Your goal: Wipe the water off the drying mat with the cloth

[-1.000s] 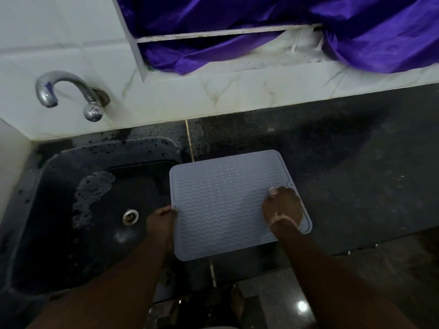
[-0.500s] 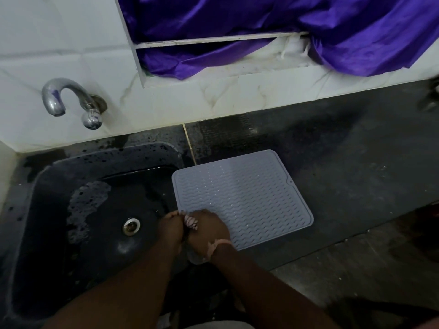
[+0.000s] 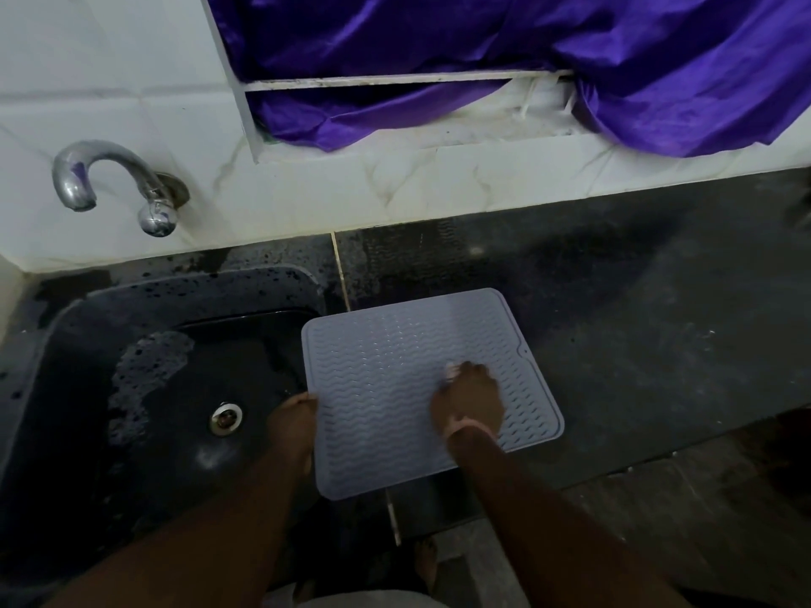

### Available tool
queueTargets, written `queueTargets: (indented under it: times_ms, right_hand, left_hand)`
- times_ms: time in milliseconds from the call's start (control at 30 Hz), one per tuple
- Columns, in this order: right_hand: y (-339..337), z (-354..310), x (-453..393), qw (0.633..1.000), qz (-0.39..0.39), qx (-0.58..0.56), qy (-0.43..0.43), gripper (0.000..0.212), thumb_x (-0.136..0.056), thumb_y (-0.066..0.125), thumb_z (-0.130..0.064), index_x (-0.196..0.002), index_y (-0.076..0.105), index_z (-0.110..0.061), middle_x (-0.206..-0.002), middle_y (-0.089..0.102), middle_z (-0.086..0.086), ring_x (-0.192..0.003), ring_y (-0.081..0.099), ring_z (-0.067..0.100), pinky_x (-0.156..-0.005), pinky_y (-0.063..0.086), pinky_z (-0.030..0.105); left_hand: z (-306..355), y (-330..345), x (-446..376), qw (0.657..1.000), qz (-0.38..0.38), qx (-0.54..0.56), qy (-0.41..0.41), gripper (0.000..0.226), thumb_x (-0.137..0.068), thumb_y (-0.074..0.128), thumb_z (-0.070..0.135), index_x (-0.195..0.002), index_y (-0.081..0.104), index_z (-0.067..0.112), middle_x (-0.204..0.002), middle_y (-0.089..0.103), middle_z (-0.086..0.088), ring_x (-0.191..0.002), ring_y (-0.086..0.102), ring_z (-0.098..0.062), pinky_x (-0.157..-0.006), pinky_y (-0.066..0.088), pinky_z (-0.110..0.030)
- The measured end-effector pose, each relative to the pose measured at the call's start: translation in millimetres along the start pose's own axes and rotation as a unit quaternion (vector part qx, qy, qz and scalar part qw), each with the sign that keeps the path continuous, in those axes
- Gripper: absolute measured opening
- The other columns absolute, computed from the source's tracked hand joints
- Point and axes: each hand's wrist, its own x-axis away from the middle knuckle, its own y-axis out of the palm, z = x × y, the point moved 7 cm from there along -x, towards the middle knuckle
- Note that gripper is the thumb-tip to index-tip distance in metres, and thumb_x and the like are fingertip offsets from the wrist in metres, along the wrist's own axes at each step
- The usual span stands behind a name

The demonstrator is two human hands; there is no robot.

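Black sink (image 3: 79, 344) holds foam (image 3: 145, 366) beside drying mat (image 3: 395, 344).

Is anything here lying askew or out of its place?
Yes. The drying mat lies slightly turned on the counter, and its left edge hangs over the sink, where the left hand holds it. The right hand presses on the mat; the cloth under it hardly shows.
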Motion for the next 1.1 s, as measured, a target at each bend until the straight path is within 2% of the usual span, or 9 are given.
queueTargets:
  times_ms: [133,233,367,500,600,733,967,1033,1100]
  right_hand:
    - [47.2,-80.7,70.0,0.979,-0.107,-0.015,-0.175,0.034,-0.09,0.055,-0.027,-0.122,0.057,-0.014,-0.12,0.056,0.007,-0.109,0.055,0.024,-0.09,0.052,0.037]
    - [54.4,-95.9,69.5,0.963,-0.158,-0.045,-0.212,0.035,-0.086,0.056,-0.033,-0.115,0.062,-0.014,-0.115,0.06,0.006,-0.107,0.058,0.025,-0.089,0.052,0.037]
    - [20.2,-42.8,10.1,0.986,-0.071,-0.096,-0.119,0.02,-0.096,0.049,-0.036,-0.098,0.065,-0.024,-0.09,0.064,-0.006,-0.084,0.065,0.014,-0.079,0.058,0.033]
    - [-25.7,41.7,-55.2,0.999,0.052,-0.015,-0.003,0.023,-0.095,0.051,-0.036,-0.105,0.062,-0.019,-0.098,0.063,0.003,-0.088,0.064,0.021,-0.076,0.057,0.037]
    - [-31.5,70.0,-73.8,0.998,0.047,0.005,0.046,0.034,-0.097,0.049,-0.036,-0.116,0.062,-0.011,-0.114,0.064,0.013,-0.104,0.062,0.032,-0.084,0.052,0.041]
    - [-14.5,30.0,-50.0,0.999,0.028,0.041,-0.014,0.033,-0.094,0.049,-0.033,-0.118,0.057,-0.011,-0.114,0.061,0.01,-0.101,0.059,0.026,-0.08,0.052,0.038]
    - [48.1,-101.5,57.6,0.969,-0.138,0.011,-0.204,0.038,-0.092,0.056,-0.036,-0.121,0.056,-0.011,-0.117,0.057,0.01,-0.108,0.055,0.027,-0.09,0.052,0.04]
    - [60.4,-122.8,70.3,0.955,-0.194,-0.035,-0.221,0.034,-0.09,0.059,-0.04,-0.113,0.061,-0.015,-0.11,0.061,0.007,-0.104,0.059,0.026,-0.089,0.052,0.039]
    - [59.8,-122.7,60.6,0.952,-0.219,-0.095,-0.191,0.025,-0.087,0.059,-0.037,-0.103,0.064,-0.019,-0.1,0.066,0.003,-0.096,0.064,0.024,-0.085,0.054,0.036]
  left_hand:
    - [7.8,2.8,6.2,0.999,-0.002,-0.011,0.041,0.03,-0.094,0.057,0.02,-0.121,0.066,0.01,-0.123,0.068,-0.013,-0.107,0.064,-0.031,-0.102,0.05,-0.055]
    - [10.6,6.0,12.8,0.999,-0.011,-0.007,0.036,0.033,-0.095,0.056,0.02,-0.124,0.065,0.008,-0.118,0.067,-0.013,-0.106,0.062,-0.028,-0.102,0.051,-0.052]
    - [4.5,1.1,8.1,1.0,-0.006,-0.01,-0.011,0.017,-0.089,0.063,0.022,-0.095,0.074,0.01,-0.103,0.072,-0.021,-0.095,0.069,-0.033,-0.091,0.056,-0.051]
    - [16.6,1.4,0.8,0.998,0.027,-0.025,0.047,0.032,-0.084,0.059,0.033,-0.11,0.07,0.019,-0.116,0.071,-0.014,-0.107,0.068,-0.034,-0.098,0.054,-0.053]
    - [31.2,-0.3,-2.2,0.997,0.029,-0.008,0.068,0.036,-0.088,0.055,0.025,-0.119,0.069,0.013,-0.122,0.069,-0.017,-0.103,0.066,-0.031,-0.098,0.053,-0.055]
    - [32.3,3.2,10.6,0.999,0.021,0.041,-0.001,0.021,-0.091,0.054,0.005,-0.093,0.075,0.005,-0.101,0.073,-0.021,-0.089,0.067,-0.035,-0.092,0.052,-0.061]
    - [30.4,12.6,21.9,0.997,0.024,0.052,-0.046,0.016,-0.091,0.058,0.004,-0.099,0.072,0.005,-0.098,0.073,-0.02,-0.09,0.069,-0.035,-0.079,0.06,-0.045]
    - [33.7,18.9,26.2,0.998,0.016,0.046,-0.051,0.015,-0.094,0.056,0.007,-0.097,0.07,0.003,-0.094,0.07,-0.02,-0.084,0.067,-0.032,-0.068,0.055,-0.037]
    - [37.6,19.8,24.7,0.998,0.008,0.042,-0.037,0.018,-0.093,0.053,0.004,-0.096,0.07,0.002,-0.095,0.071,-0.022,-0.087,0.068,-0.035,-0.07,0.057,-0.04]
